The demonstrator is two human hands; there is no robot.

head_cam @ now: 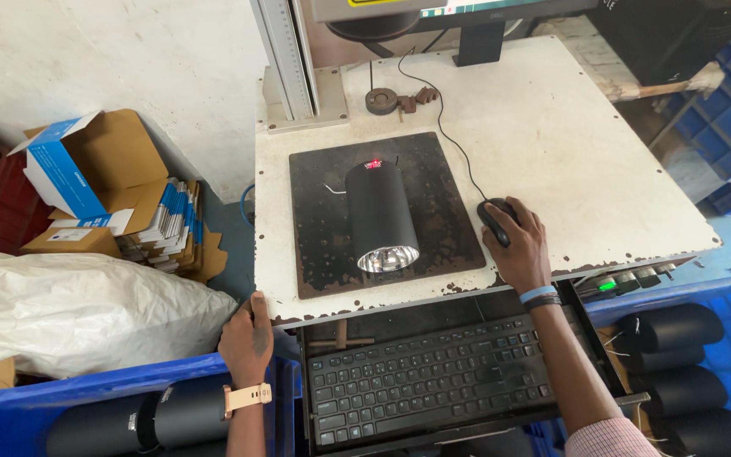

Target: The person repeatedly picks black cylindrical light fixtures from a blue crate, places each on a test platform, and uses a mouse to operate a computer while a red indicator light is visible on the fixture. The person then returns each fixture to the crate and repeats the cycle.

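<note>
on the white worktable [568, 161], the right hand [519, 245] lies curled over a black computer mouse [496, 218], its cable running back toward the monitor stand [477, 42]. just left of the mouse, a black cylindrical lamp housing [380, 216] lies on its side on a dark worn plate [315, 220], shiny reflector end facing the person. the left hand [247, 338] rests with fingers closed on the table's front left edge, above a blue crate [10, 415] holding more black cylinders [129, 419]. a black keyboard [429, 377] sits on a tray between the arms. folded cartons [162, 228] are stacked on the left.
</note>
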